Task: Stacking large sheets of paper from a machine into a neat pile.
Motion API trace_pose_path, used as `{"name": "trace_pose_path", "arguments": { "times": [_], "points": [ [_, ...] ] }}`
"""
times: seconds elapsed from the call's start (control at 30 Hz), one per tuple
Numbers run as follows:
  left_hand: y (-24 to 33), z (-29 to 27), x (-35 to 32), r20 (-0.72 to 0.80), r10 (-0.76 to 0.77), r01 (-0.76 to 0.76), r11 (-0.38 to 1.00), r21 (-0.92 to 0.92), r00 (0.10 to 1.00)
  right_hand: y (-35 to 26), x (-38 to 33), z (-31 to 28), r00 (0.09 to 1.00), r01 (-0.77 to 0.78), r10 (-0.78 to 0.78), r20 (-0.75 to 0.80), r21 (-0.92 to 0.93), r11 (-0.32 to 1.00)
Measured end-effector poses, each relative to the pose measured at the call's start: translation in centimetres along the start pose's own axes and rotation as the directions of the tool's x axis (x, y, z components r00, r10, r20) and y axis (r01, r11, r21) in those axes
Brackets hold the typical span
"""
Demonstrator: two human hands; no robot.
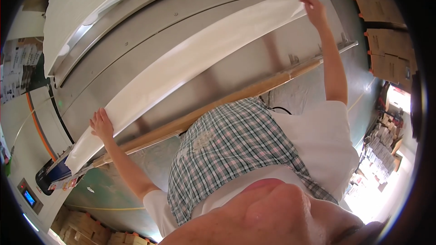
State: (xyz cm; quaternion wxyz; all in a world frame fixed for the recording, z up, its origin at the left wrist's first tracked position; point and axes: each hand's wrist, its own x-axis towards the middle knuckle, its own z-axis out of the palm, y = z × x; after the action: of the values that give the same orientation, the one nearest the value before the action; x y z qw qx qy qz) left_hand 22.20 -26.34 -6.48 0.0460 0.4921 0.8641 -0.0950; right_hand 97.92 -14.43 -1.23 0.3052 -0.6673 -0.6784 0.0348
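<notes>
A long white strip [190, 61], cloth or paper I cannot tell, lies stretched across the metal worktable [245, 75], from the lower left to the upper right. My left hand [102, 124] rests on the strip near its left end, fingers extended over it. At the far right end, my right hand [314, 10] pinches the strip's corner between thumb and fingers, with the arm reaching well out. The strip's left end hangs past the table over a dark blue object [59, 171].
A wooden rail [245, 93] runs along the table's near edge, in front of my checked apron. Beyond a raised metal bar [150, 9] is white material [75, 0]. A machine panel with a small screen [30, 197] stands at left; cardboard boxes [386, 47] are stacked at right.
</notes>
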Motion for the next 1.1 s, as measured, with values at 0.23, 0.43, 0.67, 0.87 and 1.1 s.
{"name": "trace_pose_path", "arguments": {
  "times": [0.23, 0.43, 0.67, 0.87, 1.1],
  "points": [
    [-0.2, 0.6, 0.3, -0.023, 0.021, -0.022, 0.998, -0.055, 1.0, 6.9, 0.2, -0.6, 0.882, 0.297, -0.081, 0.465, -0.414, 0.861],
    [-0.3, 0.4, 0.3, 0.001, 0.004, -0.004, 1.0, -0.016, 1.0, 7.7, 1.8, -3.2, 0.968, -0.065, 0.179, 0.173, -0.519, 0.852],
    [0.5, -0.4, 0.6, 0.084, 0.019, -0.019, 1.0, -0.004, 0.996, 12.0, 2.5, 8.0, 0.956, -0.056, 0.19, 0.223, -0.497, 0.866],
    [0.6, -0.9, 0.3, 0.165, -0.009, 0.003, 0.999, 0.033, 0.986, 13.8, 4.5, 7.7, 0.853, -0.266, 0.385, 0.351, -0.343, 0.901],
    [-5.0, 0.0, 1.6, 0.194, 0.046, -0.059, 0.996, 0.066, 0.98, 10.6, 3.0, 7.6, 0.696, -0.285, 0.34, 0.632, -0.192, 0.939]
  ]
}}
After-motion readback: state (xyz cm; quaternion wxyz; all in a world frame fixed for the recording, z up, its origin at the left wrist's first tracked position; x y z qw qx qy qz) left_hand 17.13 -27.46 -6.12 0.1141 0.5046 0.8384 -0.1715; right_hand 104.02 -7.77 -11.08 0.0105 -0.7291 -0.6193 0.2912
